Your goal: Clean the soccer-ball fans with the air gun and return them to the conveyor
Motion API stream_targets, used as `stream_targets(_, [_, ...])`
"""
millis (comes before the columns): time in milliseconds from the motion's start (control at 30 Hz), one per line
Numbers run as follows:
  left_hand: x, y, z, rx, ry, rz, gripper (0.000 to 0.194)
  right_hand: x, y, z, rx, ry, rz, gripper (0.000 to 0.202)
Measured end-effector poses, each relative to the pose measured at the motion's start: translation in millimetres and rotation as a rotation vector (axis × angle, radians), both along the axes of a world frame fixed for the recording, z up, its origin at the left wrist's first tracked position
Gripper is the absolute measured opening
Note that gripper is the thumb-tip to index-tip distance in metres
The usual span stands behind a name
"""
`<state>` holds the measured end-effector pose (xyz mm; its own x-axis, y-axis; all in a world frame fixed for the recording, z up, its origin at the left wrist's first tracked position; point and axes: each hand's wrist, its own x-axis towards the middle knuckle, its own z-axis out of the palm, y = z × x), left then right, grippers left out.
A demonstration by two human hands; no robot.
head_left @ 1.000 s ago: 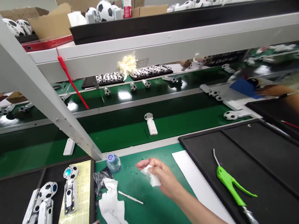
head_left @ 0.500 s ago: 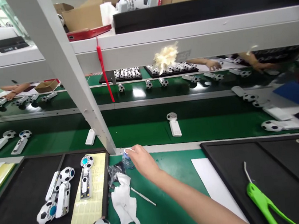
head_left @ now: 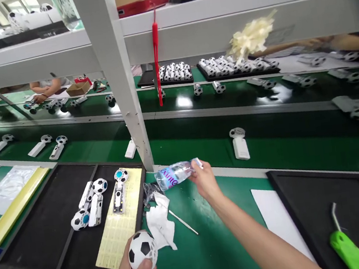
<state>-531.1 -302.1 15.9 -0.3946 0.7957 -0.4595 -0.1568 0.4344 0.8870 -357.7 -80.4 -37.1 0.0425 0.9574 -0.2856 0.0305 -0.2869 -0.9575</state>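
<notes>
My left hand (head_left: 134, 268) is closed around a white device with a football-patterned head (head_left: 142, 248), low in the view. Near the upright post, my right hand (head_left: 205, 178) grips the neck end of a clear plastic bottle (head_left: 174, 175), which is tilted on its side. Below the bottle lie a crumpled white tissue (head_left: 161, 225), a thin white stick (head_left: 183, 222) and a dark plastic bag (head_left: 151, 194). Left of them, a yellow label sheet (head_left: 113, 236) bears one football device (head_left: 118, 195).
Several football devices (head_left: 94, 207) lie in the left black tray (head_left: 46, 227). A white upright post (head_left: 116, 72) rises before the green conveyor (head_left: 194, 145). At the right are a white sheet (head_left: 280, 222), a black tray (head_left: 294, 199) and a green air gun (head_left: 350, 249).
The view has shifted. The bottle, upright beside the post before, is now tilted in my right hand. My left hand and its device have come further into view.
</notes>
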Motion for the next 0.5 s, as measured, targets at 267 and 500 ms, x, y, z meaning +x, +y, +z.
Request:
stream_targets(267, [0.4,-0.2,3.6,-0.081,0.087,-0.090,0.068,22.3,-50.1,-12.1,-0.322,0.398,-0.076,0.026])
stream_targets(500, [9.1,-3.0,1.1,-0.043,0.079,-0.046,0.070,30.2,-54.1,-6.7,-0.088,0.198,-0.165,0.028])
